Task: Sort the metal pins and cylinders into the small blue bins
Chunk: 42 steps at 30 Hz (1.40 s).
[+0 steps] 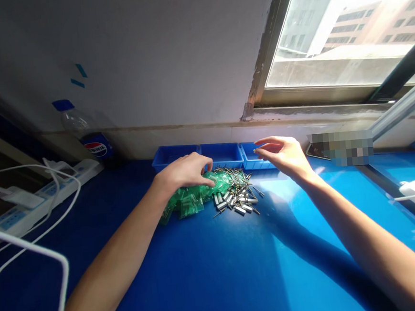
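My left hand (185, 170) hovers over or rests on a crumpled green plastic bag (193, 200), thumb and index finger curved with a gap between them; its other fingers are mostly hidden. To the right of the bag, partly on it, lies a loose pile of small metal parts (237, 196): silvery blocks and thin pins or screws. At the right-hand blue bin (254, 163), my right hand (282, 155) pinches a tiny brass-coloured piece (255, 151) between thumb and index finger, above the bin's opening. What kind of piece it is cannot be made out.
Two more blue bins (222, 154) stand in the same row along the wall. On the left are a cola bottle (97, 142), a power strip (52, 191) and looping white cables (63, 262). A blurred-out object (347, 148) and a lamp arm (401, 106) are at the right.
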Motion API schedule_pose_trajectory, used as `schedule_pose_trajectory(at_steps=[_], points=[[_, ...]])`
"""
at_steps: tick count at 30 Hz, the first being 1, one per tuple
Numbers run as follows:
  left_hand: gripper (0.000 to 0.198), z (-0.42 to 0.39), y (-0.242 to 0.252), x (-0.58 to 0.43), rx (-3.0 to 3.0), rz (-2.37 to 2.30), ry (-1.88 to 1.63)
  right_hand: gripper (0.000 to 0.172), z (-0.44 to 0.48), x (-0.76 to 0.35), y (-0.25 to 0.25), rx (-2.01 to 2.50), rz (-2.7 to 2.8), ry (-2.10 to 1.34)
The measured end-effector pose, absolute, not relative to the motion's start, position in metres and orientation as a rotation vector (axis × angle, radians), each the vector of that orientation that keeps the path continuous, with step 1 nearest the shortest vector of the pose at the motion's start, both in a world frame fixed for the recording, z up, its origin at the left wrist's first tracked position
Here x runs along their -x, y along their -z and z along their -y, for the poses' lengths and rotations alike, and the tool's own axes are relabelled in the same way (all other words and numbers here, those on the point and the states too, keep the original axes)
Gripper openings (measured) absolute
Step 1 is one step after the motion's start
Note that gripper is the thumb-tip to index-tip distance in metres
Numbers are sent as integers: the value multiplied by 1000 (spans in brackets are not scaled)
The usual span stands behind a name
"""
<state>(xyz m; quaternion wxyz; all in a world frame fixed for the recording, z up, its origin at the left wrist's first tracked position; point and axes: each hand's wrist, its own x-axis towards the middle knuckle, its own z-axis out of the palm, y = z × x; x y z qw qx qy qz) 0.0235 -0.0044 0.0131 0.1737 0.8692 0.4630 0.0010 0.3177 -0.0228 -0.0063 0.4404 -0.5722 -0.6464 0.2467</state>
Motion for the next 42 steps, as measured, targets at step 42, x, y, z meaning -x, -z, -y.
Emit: schedule_pose_trajectory(at_steps=[42], points=[[31,4,-22,-25,-2179,-871,-251,43,33,-292,18,1147,1868,-1220]])
